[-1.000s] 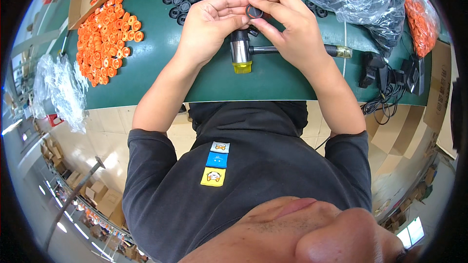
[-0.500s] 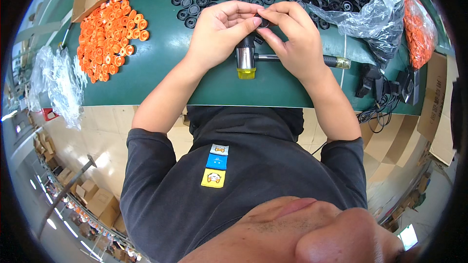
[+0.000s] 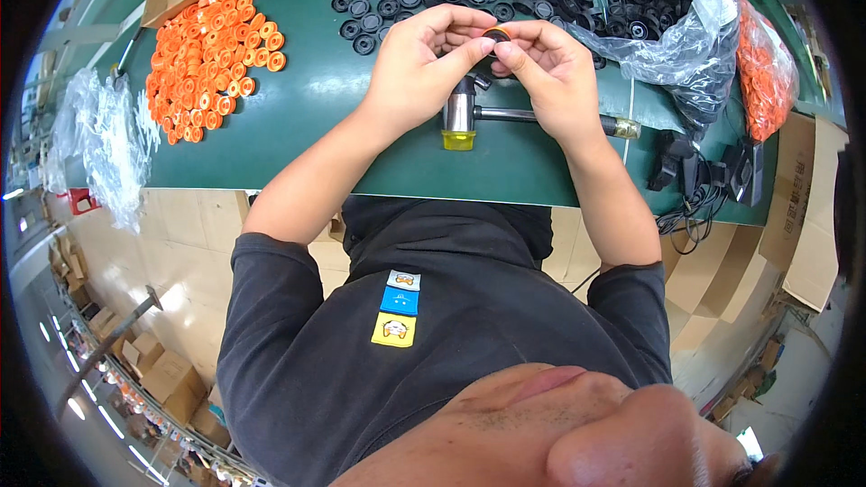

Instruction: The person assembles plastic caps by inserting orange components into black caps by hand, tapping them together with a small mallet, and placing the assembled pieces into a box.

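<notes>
Bag (image 3: 693, 68) holds black parts (image 3: 634, 0) near a held, seemingly orange-rimmed piece (image 3: 497, 34).

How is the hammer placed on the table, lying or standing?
The hammer is lying down: its handle runs along the table, and its yellow tip points toward the near edge.

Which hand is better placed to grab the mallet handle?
Probably the right hand: it hangs over the mallet handle, while the left hand is nearer the mallet head. Both hands, though, hold a small round black-and-orange part.
</notes>
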Motion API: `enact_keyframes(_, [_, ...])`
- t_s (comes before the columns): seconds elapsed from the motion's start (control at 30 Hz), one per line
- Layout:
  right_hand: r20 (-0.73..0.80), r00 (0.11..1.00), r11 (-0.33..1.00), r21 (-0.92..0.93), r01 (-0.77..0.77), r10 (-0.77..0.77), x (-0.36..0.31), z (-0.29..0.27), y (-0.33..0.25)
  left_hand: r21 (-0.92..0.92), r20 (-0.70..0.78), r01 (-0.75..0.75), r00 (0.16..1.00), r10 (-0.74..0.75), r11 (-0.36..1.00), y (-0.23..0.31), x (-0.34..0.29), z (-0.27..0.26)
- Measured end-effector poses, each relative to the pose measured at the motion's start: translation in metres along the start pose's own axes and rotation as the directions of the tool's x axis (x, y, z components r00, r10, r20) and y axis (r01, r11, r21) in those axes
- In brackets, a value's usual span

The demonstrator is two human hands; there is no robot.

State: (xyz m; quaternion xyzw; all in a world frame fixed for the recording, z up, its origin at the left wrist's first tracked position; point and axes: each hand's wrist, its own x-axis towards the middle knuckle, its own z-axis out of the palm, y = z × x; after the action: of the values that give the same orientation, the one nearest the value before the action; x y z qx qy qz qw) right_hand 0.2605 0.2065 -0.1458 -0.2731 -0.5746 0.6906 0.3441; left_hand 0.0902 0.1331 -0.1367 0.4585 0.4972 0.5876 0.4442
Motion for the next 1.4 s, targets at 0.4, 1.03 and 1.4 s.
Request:
enact_keyframes(0.4, [0.008,1.000,0.999,0.016,-0.030,0.030,0.003,-0.003,0.005,-0.078,0.059,0.189,0.981,-0.185,0.979,-0.003,0.008,-0.002])
enact_keyframes(1.03, [0.403,0.911,0.113,-0.912,0.393,0.083,-0.076,-0.023,-0.028,0.692,0.361,-0.232,0.931,-0.049,0.684,0.003,0.000,-0.041])
enact_keyframes(1.4, [0.017,0.902,0.610,-0.742,-0.277,0.431,-0.089,0.002,-0.064,0.522,0.272,-0.275,0.951,0.148,0.807,-0.030,-0.001,-0.050])
